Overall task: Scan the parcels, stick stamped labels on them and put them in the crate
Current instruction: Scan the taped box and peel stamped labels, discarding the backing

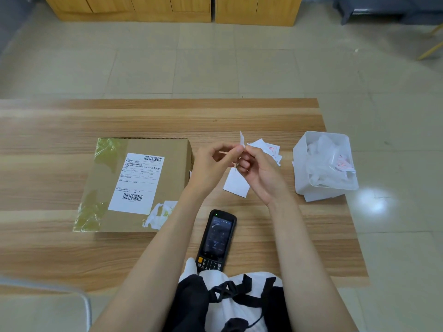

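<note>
A flat cardboard parcel (139, 185) lies on the wooden table (48, 130), a white shipping label with barcodes on its top. Right of it, above the table, my left hand (213, 164) and my right hand (257, 173) meet and pinch a small white label (242, 139) between their fingertips; it stands edge-on. Under my hands lies a white backing sheet (236, 185). Several stamped labels (271, 149) with red marks lie just behind. A black handheld scanner (217, 240) rests near the front edge, screen lit.
A white plastic bin (324, 164) holding crumpled paper scraps stands at the table's right edge. Wooden cabinets (172, 8) line the far wall across a tiled floor. A chair seat (43, 307) shows at the lower left.
</note>
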Demonstrator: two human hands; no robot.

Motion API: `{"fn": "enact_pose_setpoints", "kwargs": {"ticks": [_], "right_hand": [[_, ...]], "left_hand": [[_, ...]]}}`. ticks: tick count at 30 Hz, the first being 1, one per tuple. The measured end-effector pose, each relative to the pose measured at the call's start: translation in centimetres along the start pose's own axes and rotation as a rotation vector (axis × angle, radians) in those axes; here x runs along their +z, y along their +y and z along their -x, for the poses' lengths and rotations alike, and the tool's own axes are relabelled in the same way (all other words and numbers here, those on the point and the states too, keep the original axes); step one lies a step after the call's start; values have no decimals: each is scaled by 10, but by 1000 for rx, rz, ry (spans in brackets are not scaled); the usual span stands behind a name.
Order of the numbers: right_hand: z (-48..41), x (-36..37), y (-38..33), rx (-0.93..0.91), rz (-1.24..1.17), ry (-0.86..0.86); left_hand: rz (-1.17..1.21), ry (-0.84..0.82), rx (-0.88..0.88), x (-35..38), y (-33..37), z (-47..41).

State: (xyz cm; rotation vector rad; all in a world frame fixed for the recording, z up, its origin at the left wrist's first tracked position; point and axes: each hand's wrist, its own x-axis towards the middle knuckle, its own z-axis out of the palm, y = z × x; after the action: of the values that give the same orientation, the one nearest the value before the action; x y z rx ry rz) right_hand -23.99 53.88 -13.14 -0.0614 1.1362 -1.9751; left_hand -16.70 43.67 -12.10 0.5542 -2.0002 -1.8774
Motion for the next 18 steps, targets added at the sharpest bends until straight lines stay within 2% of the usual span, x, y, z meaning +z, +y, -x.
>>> {"fn": "enact_pose_setpoints", "kwargs": {"ticks": [4, 10, 14, 18], "right_hand": [[3, 1, 0, -64, 240, 6], [4, 3, -1, -83, 289, 42], [3, 2, 1, -85, 428, 107], [4, -3, 1, -83, 467, 134]], "left_hand": [[22, -8, -31, -2, -2, 2], [56, -39, -42, -4, -1, 4], [100, -7, -78, -4, -3, 3], [133, 7, -131, -4, -4, 2]]}}
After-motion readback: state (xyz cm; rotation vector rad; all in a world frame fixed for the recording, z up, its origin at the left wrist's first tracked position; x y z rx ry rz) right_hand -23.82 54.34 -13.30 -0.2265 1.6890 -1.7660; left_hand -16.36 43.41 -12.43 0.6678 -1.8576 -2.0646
